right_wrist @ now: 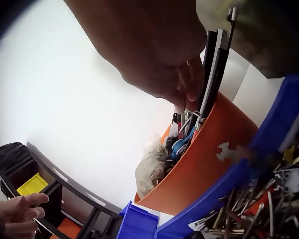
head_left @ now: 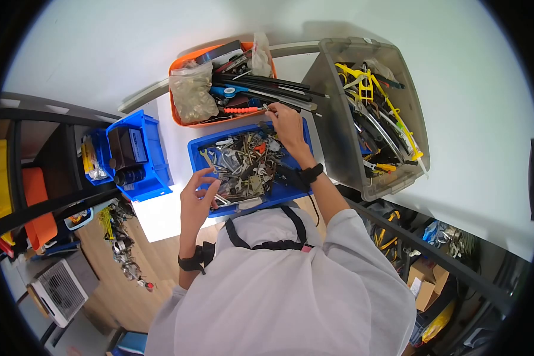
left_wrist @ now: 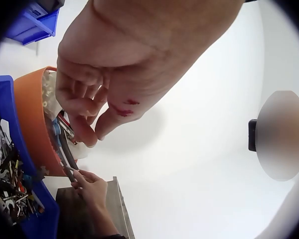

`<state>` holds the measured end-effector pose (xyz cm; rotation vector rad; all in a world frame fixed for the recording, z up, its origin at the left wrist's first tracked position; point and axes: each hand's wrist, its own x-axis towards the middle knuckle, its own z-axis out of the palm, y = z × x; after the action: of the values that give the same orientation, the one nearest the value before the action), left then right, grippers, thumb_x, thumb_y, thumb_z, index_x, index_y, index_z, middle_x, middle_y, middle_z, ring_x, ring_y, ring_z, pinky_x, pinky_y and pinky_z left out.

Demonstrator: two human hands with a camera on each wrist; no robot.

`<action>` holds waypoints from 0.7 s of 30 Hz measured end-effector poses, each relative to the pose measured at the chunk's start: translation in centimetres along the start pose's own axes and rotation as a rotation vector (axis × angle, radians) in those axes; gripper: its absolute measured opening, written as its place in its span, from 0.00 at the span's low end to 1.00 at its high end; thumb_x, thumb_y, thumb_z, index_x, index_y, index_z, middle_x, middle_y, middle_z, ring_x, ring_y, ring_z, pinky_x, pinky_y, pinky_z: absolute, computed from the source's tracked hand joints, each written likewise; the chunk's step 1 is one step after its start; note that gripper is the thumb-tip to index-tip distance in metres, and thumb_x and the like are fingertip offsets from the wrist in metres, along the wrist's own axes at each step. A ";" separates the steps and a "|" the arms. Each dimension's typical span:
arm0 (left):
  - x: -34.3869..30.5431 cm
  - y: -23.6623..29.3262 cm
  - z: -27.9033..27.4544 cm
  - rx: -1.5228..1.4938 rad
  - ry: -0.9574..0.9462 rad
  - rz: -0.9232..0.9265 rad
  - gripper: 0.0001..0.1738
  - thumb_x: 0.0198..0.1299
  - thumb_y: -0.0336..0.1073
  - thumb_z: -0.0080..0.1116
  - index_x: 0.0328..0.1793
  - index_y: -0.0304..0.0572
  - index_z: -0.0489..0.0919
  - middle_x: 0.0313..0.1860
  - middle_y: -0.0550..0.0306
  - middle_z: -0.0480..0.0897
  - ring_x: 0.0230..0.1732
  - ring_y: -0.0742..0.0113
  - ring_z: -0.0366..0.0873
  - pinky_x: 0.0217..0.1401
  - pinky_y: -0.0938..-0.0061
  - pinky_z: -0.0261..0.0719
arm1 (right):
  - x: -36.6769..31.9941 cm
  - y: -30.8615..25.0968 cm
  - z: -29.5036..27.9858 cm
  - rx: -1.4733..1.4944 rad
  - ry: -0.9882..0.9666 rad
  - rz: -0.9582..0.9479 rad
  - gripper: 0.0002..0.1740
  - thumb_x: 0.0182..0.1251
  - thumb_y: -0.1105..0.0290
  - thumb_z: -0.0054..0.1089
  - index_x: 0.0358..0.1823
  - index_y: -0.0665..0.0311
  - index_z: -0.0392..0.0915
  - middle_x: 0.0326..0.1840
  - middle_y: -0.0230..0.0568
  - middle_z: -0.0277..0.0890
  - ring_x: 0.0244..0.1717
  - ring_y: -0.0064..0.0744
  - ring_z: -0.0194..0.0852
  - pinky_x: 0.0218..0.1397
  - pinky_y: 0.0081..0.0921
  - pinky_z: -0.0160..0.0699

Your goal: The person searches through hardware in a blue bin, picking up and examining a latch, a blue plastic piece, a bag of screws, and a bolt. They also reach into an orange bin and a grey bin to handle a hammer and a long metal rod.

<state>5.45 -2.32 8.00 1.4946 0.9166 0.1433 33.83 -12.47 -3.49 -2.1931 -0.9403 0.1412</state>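
Note:
My right hand (head_left: 289, 129) is over the near right rim of the orange bin (head_left: 173, 107). Its thumb and fingers pinch a small metal piece (right_wrist: 195, 114), beside long black strips (right_wrist: 208, 79). In the left wrist view, the same hand (left_wrist: 93, 191) is beside the strips' ends. Over the left side of the blue tray (head_left: 194, 155), my left hand (head_left: 197, 202) hangs with loosely bent fingers and holds nothing visible. The tray contains mixed metal hardware (head_left: 243, 169) and a wrench (head_left: 206, 159). A bag of pale parts (head_left: 193, 95) lies in the orange bin.
A tall grey bin (head_left: 332, 113) with yellow-handled tools stands to the right. Blue bins (head_left: 154, 154) sit at the left table edge, beside a dark shelf frame (head_left: 47, 207). A white wall (left_wrist: 199, 124) rises behind the orange bin.

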 end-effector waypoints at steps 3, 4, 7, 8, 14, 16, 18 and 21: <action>0.1 -0.2 -0.1 -0.032 0.004 -0.017 0.20 0.68 0.33 0.63 0.64 0.36 0.77 0.43 0.53 0.85 0.21 0.78 0.77 0.23 0.83 0.73 | 0.6 0.4 0.7 -0.009 -0.022 0.006 0.10 0.66 0.67 0.65 0.42 0.66 0.82 0.39 0.48 0.85 0.41 0.53 0.83 0.43 0.44 0.80; 0.1 -0.2 -0.1 -0.034 0.006 -0.017 0.20 0.68 0.33 0.63 0.64 0.36 0.77 0.43 0.53 0.85 0.21 0.78 0.77 0.23 0.83 0.73 | 0.8 0.6 0.9 -0.010 -0.033 0.015 0.10 0.65 0.67 0.65 0.42 0.66 0.82 0.38 0.49 0.85 0.41 0.54 0.83 0.44 0.44 0.80; 0.2 -0.1 -0.1 -0.038 0.006 -0.017 0.20 0.68 0.32 0.63 0.64 0.35 0.77 0.43 0.53 0.85 0.21 0.78 0.76 0.23 0.83 0.73 | 1.2 1.0 1.4 -0.036 -0.049 0.055 0.10 0.65 0.67 0.65 0.42 0.66 0.82 0.39 0.49 0.85 0.42 0.54 0.83 0.44 0.44 0.81; 0.2 0.0 -0.1 -0.042 0.004 -0.018 0.20 0.67 0.32 0.63 0.64 0.35 0.77 0.43 0.53 0.85 0.21 0.78 0.76 0.23 0.83 0.73 | 1.2 1.1 1.5 -0.036 -0.049 0.053 0.10 0.65 0.67 0.65 0.42 0.66 0.82 0.39 0.49 0.85 0.42 0.54 0.83 0.44 0.44 0.81; 0.3 -0.1 -0.4 -0.050 0.003 -0.018 0.20 0.67 0.32 0.63 0.64 0.35 0.77 0.43 0.53 0.85 0.22 0.77 0.76 0.23 0.83 0.73 | 1.3 0.9 1.3 -0.095 -0.004 0.070 0.12 0.64 0.70 0.65 0.47 0.68 0.81 0.41 0.50 0.85 0.44 0.54 0.83 0.47 0.45 0.82; 0.3 -0.2 -0.5 -0.049 0.000 -0.016 0.20 0.67 0.32 0.63 0.64 0.35 0.77 0.42 0.53 0.85 0.22 0.77 0.76 0.23 0.83 0.73 | 1.1 0.7 1.0 -0.038 -0.020 0.097 0.14 0.64 0.71 0.65 0.49 0.69 0.80 0.42 0.51 0.85 0.45 0.54 0.83 0.49 0.44 0.82; 0.3 -0.2 -0.4 -0.043 -0.001 -0.021 0.20 0.67 0.32 0.63 0.64 0.35 0.77 0.43 0.53 0.85 0.22 0.77 0.76 0.23 0.83 0.73 | 0.9 0.8 0.9 0.000 -0.037 0.143 0.14 0.64 0.71 0.65 0.49 0.69 0.80 0.42 0.51 0.85 0.45 0.54 0.83 0.49 0.44 0.81; 0.1 -0.3 -0.4 -0.046 -0.006 -0.011 0.20 0.68 0.32 0.63 0.64 0.35 0.77 0.43 0.54 0.85 0.22 0.77 0.76 0.23 0.83 0.72 | 0.0 0.9 -0.1 0.061 -0.046 0.174 0.13 0.64 0.71 0.65 0.49 0.69 0.81 0.42 0.52 0.85 0.45 0.55 0.83 0.48 0.45 0.81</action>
<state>5.22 -1.97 7.76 1.4469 0.9109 0.1510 34.45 -12.93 -4.02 -2.2216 -0.7590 0.2998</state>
